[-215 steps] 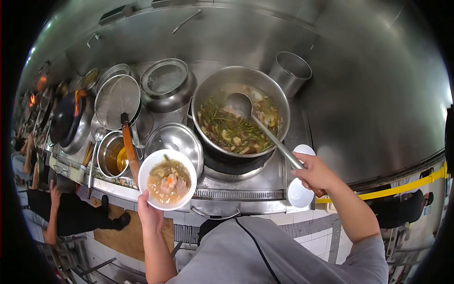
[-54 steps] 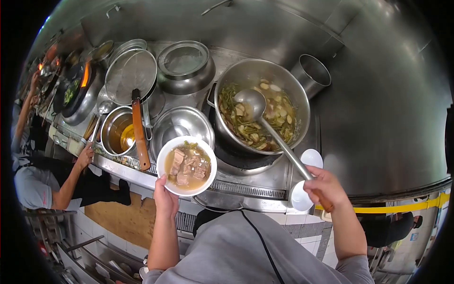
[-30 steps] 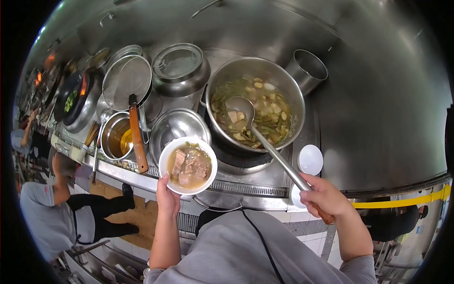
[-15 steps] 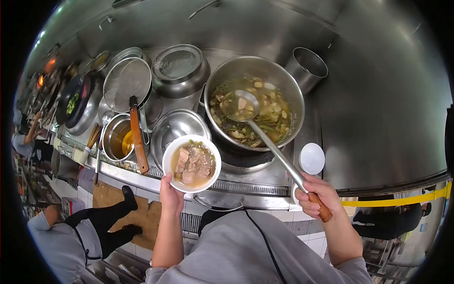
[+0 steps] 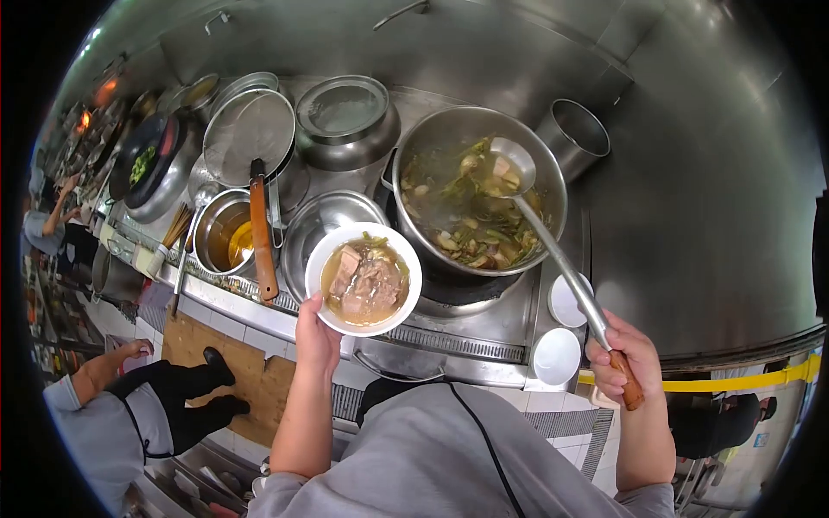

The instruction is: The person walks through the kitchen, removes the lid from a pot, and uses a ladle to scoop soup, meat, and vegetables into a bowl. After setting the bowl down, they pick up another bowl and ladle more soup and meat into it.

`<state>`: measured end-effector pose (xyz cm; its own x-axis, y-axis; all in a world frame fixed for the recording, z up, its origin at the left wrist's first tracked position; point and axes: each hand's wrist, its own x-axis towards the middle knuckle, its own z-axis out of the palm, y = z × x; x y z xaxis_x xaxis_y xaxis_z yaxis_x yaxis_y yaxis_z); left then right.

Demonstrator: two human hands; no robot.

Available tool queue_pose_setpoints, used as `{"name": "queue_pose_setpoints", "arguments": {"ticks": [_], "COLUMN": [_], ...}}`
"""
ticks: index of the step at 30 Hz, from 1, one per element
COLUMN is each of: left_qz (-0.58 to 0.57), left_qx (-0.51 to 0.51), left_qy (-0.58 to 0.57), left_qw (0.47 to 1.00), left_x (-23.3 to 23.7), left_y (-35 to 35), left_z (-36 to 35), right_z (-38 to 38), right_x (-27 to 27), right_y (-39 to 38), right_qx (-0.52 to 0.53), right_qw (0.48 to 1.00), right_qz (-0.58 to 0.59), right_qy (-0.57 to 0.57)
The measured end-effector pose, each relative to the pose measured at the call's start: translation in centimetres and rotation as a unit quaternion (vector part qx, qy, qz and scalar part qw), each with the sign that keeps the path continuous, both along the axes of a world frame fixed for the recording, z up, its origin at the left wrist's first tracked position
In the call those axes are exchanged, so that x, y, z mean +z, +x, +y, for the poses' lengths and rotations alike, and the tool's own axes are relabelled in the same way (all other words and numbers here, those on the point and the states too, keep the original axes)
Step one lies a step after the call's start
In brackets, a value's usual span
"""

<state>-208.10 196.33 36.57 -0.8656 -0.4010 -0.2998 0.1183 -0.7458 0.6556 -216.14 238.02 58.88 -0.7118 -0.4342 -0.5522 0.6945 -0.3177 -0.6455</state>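
My left hand (image 5: 318, 338) grips a white bowl (image 5: 414, 293) by its near left edge. Chunks of meat (image 5: 371, 285) sit in cloudy broth inside it, with some green vegetable. Around the wooden handle of a long metal ladle (image 5: 561, 255), the fingers of my right hand (image 5: 629, 356) are closed. The ladle's head is inside a large steel pot (image 5: 555, 164), toward its right side, with a piece of meat in it. Broth, greens and pale slices fill the pot. Left of the pot, partly behind the bowl, lies a wide metal basin (image 5: 302, 226).
Two white bowls (image 5: 556, 356) stand right of the pot. Leftward are a small pot of yellow liquid (image 5: 207, 237), a wooden-handled strainer (image 5: 263, 233) and a lidded pot (image 5: 350, 142). A tall steel container (image 5: 591, 138) stands behind. A co-worker (image 5: 129, 406) is at left.
The ladle has swung right within the pot, and my right hand has moved right and down. The bowl appears slightly closer to the pot. The view has shifted, showing more of the second white bowl.
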Motion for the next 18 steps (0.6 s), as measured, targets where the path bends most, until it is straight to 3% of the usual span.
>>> {"name": "queue_pose_setpoints", "arguments": {"ticks": [6,9,13,18], "left_qz": [0.007,0.016,0.026,0.006], "left_qx": [-0.014,-0.033,-0.083,-0.078], "left_qy": [-0.029,-0.032,-0.051,-0.045], "left_qw": [0.999,0.999,0.995,0.996], "left_x": [3.1,4.6,6.3,6.8], "left_y": [-1.7,-3.6,-5.6,-6.5], "left_z": [0.3,0.5,0.8,1.5], "right_z": [0.4,1.0,0.8,-0.7], "right_x": [4.1,5.9,7.5,5.3], "right_y": [-0.3,-0.7,-0.5,0.2], "right_qx": [-0.014,-0.030,-0.014,-0.016], "right_qw": [0.998,0.998,0.997,0.974], "right_qz": [0.041,0.041,0.067,0.120], "right_qy": [0.045,-0.033,-0.034,0.192]}}
